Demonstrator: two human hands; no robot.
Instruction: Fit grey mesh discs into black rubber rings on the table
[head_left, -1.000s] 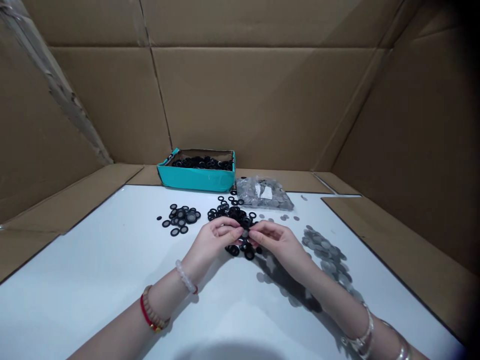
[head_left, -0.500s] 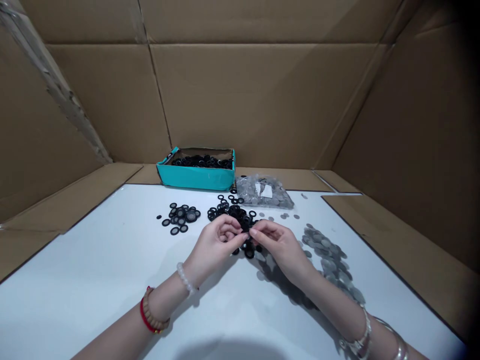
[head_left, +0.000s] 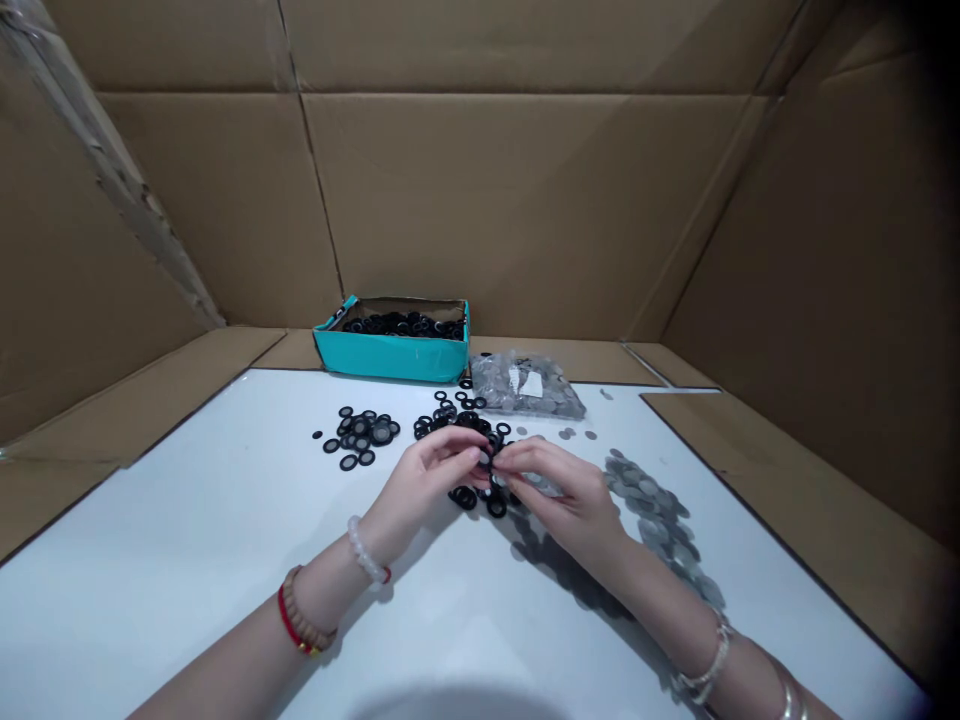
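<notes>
My left hand [head_left: 427,482] is closed, its thumb and fingers pinching a black ring with a grey disc [head_left: 484,459] in it. From the other side my right hand [head_left: 571,502] closes thumb and fingertips on the edge of the same small piece. Partly hidden beneath both hands lies a heap of loose black rings [head_left: 466,420]. To the right of my right hand spreads a pile of thin grey discs [head_left: 660,510]. Left of the heap is a group of black rings with grey centres [head_left: 363,432].
A turquoise box [head_left: 394,356] full of black rings stands at the back. Beside it lies a clear plastic bag [head_left: 529,385] of grey discs with a white label. Cardboard walls [head_left: 525,200] enclose the white table [head_left: 225,520] at the back and sides.
My fingers have turned the small piece, so its grey face now shows between them. My right fingers have shifted slightly left and are bent differently. The piles look the same.
</notes>
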